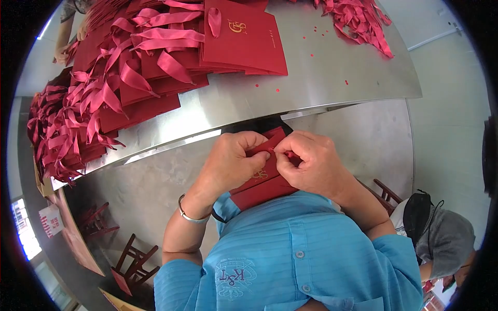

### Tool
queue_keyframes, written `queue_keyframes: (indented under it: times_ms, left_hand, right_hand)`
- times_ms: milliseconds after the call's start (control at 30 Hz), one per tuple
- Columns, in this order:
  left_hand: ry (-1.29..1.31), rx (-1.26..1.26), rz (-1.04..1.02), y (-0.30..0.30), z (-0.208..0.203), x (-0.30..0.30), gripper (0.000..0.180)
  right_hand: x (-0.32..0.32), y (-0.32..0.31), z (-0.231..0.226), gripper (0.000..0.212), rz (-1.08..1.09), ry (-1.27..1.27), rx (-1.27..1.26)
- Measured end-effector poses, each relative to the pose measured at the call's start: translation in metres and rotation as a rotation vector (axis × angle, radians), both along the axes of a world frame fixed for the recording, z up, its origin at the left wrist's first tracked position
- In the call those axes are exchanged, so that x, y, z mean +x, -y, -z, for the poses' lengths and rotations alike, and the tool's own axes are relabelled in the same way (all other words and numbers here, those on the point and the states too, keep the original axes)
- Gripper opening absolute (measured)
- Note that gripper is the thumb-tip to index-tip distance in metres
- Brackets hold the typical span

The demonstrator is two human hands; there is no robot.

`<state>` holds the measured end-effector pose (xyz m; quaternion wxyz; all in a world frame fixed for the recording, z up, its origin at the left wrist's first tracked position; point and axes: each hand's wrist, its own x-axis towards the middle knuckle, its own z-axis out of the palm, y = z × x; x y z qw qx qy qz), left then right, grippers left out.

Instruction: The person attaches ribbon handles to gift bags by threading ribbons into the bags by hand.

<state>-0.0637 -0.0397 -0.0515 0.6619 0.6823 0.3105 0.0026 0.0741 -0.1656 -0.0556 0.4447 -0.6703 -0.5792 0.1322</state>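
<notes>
A red paper gift bag with gold lettering lies against my body, over my lap. My left hand is closed on its upper edge, thumb resting on the front panel. Close beside it, my right hand pinches a pink ribbon at the bag's top edge. Only a little of that ribbon shows between the fingertips; the rest is hidden by the hand. The two hands nearly meet over the bag.
Beyond my hands a metal table carries stacked red bags with pink ribbon handles. A heap of loose ribbons lies at the far right. Wooden stools stand lower left. Another person is at the right; another person's arm shows far left.
</notes>
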Motion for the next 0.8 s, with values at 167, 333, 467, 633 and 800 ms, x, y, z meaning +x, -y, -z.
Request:
queue_keyframes:
  times_ms: [167,333,467,633,800]
  left_hand:
    - [0.019,0.011,-0.001,0.0014,0.0014,-0.0006,0.015]
    - [0.015,0.039,0.009,0.0013,0.0002,-0.0006,0.015]
    - [0.010,0.042,0.011,0.0015,0.0004,-0.0003,0.015]
    - [0.005,0.064,-0.004,0.0028,0.0000,0.0004,0.016]
    - [0.003,0.077,-0.003,0.0035,0.0014,-0.0006,0.016]
  right_hand:
    - [-0.0004,0.0012,0.0000,0.014,0.004,-0.005,-0.005]
    - [-0.0006,0.0006,-0.0009,0.014,0.009,-0.038,0.000]
    - [-0.0004,0.0001,0.0003,0.013,0.004,-0.035,0.017]
    - [-0.0002,-0.0003,0.0001,0.014,0.005,-0.019,-0.007]
    - [0.0003,0.0000,-0.0016,0.014,-0.008,-0.016,-0.007]
